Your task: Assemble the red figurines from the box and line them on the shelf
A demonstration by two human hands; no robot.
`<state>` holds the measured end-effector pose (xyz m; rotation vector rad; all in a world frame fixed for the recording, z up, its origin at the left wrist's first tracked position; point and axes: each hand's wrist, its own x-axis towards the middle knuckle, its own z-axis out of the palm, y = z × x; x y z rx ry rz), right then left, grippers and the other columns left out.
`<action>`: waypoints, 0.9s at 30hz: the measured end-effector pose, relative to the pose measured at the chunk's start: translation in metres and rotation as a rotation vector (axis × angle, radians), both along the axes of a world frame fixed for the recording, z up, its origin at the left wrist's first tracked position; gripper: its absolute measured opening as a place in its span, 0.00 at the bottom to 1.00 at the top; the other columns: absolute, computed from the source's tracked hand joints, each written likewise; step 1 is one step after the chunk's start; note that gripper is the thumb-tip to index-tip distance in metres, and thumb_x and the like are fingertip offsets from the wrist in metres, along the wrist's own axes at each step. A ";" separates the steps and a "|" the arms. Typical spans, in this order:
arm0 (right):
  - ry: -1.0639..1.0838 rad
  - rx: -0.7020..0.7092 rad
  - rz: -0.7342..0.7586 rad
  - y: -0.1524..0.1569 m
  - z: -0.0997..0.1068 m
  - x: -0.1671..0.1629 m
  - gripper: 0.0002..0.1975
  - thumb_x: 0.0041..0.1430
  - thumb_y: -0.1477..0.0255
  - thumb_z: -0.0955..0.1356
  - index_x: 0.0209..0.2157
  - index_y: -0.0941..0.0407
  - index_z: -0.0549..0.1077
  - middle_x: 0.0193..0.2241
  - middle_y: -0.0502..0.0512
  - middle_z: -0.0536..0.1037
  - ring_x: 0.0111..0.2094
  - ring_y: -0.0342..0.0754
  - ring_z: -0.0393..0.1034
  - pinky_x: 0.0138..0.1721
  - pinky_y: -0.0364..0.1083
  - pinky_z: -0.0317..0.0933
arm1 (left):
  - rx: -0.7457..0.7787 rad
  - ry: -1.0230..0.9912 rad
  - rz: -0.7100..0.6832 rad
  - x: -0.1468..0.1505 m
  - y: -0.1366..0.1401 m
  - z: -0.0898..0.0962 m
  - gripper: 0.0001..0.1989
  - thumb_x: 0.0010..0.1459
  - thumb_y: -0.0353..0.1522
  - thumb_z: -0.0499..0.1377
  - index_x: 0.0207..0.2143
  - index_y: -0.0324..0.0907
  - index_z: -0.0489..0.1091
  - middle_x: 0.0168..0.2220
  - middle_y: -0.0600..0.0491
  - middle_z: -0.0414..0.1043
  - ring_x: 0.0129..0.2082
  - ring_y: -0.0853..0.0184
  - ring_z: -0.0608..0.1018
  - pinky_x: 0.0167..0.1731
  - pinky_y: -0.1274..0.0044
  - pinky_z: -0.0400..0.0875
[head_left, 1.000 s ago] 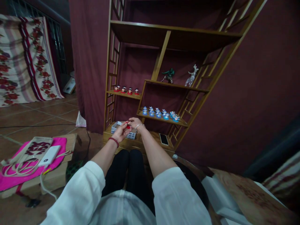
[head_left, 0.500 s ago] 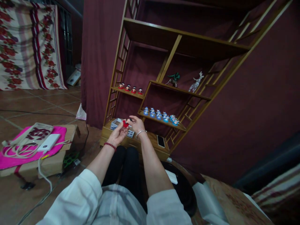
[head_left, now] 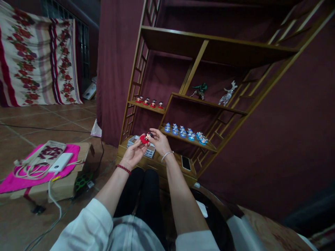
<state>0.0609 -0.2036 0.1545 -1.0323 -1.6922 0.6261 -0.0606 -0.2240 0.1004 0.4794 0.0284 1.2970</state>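
Both hands are lifting slightly, left hand point(head_left: 134, 156) and right hand point(head_left: 160, 142) pinching the small red-based plastic figurine point(head_left: 145, 138) between their fingertips.

Wooden shelf unit point(head_left: 193, 71) carrying red figurines point(head_left: 149, 102), blue figurines point(head_left: 184, 132), two ornaments point(head_left: 213, 92), a box point(head_left: 146, 149) and a phone point(head_left: 186, 162).

Nothing readable in your view. The flat cloth bag point(head_left: 46, 153) on the pink mat point(head_left: 15, 179) carries a large dark red mark, maybe characters, too blurred to read. The small box point(head_left: 146, 150) on the bottom shelf under your hands shows print, too small to make out. The phone point(head_left: 185, 162) lies screen dark, no text. The figurines on the shelves show no legible labels or numbers.
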 end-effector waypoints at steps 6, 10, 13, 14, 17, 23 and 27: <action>-0.040 0.005 0.067 0.000 0.002 0.006 0.16 0.47 0.73 0.67 0.41 0.56 0.70 0.38 0.53 0.75 0.37 0.42 0.70 0.41 0.43 0.64 | 0.008 0.060 0.034 0.004 0.003 -0.001 0.21 0.55 0.25 0.52 0.53 0.42 0.61 0.43 0.47 0.70 0.40 0.69 0.74 0.42 0.77 0.70; -0.016 -0.005 0.088 0.002 0.000 0.011 0.18 0.46 0.73 0.67 0.43 0.56 0.70 0.38 0.53 0.74 0.37 0.42 0.69 0.41 0.43 0.64 | 0.031 0.094 0.040 0.007 0.006 -0.003 0.21 0.55 0.25 0.52 0.52 0.42 0.62 0.45 0.48 0.69 0.39 0.70 0.74 0.42 0.79 0.69; 0.007 -0.023 0.095 0.003 -0.004 0.016 0.19 0.46 0.73 0.68 0.43 0.54 0.69 0.38 0.51 0.74 0.36 0.42 0.69 0.40 0.43 0.64 | 0.042 0.133 0.041 0.011 0.008 -0.004 0.20 0.55 0.25 0.53 0.51 0.42 0.63 0.45 0.49 0.69 0.38 0.71 0.74 0.43 0.79 0.68; 0.018 -0.028 0.095 0.004 -0.006 0.017 0.19 0.45 0.72 0.68 0.43 0.54 0.69 0.38 0.51 0.74 0.36 0.42 0.69 0.41 0.43 0.64 | 0.044 0.140 0.038 0.012 0.009 -0.005 0.20 0.55 0.25 0.53 0.51 0.42 0.63 0.44 0.49 0.70 0.38 0.70 0.74 0.43 0.79 0.68; 0.056 -0.040 0.092 0.005 -0.008 0.022 0.18 0.44 0.72 0.68 0.41 0.56 0.69 0.37 0.52 0.74 0.36 0.42 0.69 0.41 0.43 0.63 | 0.032 0.151 0.028 0.017 0.012 -0.007 0.18 0.55 0.26 0.53 0.50 0.41 0.64 0.43 0.49 0.70 0.38 0.70 0.74 0.42 0.79 0.68; 0.112 -0.069 0.096 0.010 -0.012 0.025 0.17 0.43 0.72 0.69 0.40 0.57 0.69 0.38 0.53 0.74 0.38 0.42 0.69 0.43 0.44 0.62 | -0.034 0.142 0.034 0.021 0.014 -0.012 0.14 0.55 0.26 0.54 0.45 0.36 0.67 0.41 0.47 0.71 0.37 0.69 0.74 0.41 0.79 0.68; 0.122 -0.105 0.118 0.014 -0.019 0.025 0.17 0.43 0.72 0.69 0.40 0.57 0.69 0.38 0.53 0.74 0.37 0.42 0.69 0.43 0.44 0.62 | -0.077 0.126 0.040 0.022 0.013 -0.017 0.14 0.54 0.25 0.55 0.44 0.37 0.68 0.40 0.47 0.71 0.37 0.69 0.74 0.39 0.80 0.69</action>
